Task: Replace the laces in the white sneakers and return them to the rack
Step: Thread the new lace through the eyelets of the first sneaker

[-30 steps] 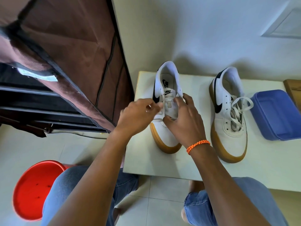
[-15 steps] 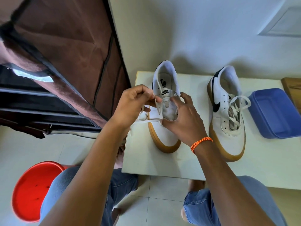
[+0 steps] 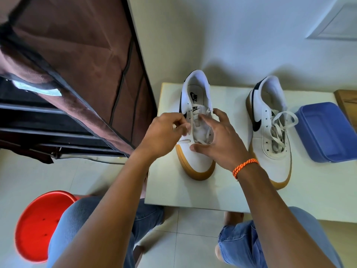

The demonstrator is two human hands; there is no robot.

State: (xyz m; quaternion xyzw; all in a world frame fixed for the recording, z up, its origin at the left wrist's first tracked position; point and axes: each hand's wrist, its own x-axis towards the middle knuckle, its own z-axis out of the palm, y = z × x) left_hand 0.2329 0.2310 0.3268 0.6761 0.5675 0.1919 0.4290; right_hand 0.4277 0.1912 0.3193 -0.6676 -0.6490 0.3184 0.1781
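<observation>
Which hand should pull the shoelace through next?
Probably the left hand: it already pinches the lace beside the near sneaker. The right hand only steadies that shoe with spread fingers.

The white sneaker (image 3: pixel 197 155) beside the blue plastic lid (image 3: pixel 326 132) looks like smooth leather with a rubbery tan sole. Its lace (image 3: pixel 201 141) is flat cloth. The table (image 3: pixel 309 190) under the lid is smooth and a little shiny.

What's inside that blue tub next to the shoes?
The blue tub shows only its own bare blue bottom; nothing lies in it. It sits on the white table, right of the laced sneaker. What is under it is hidden.
</observation>
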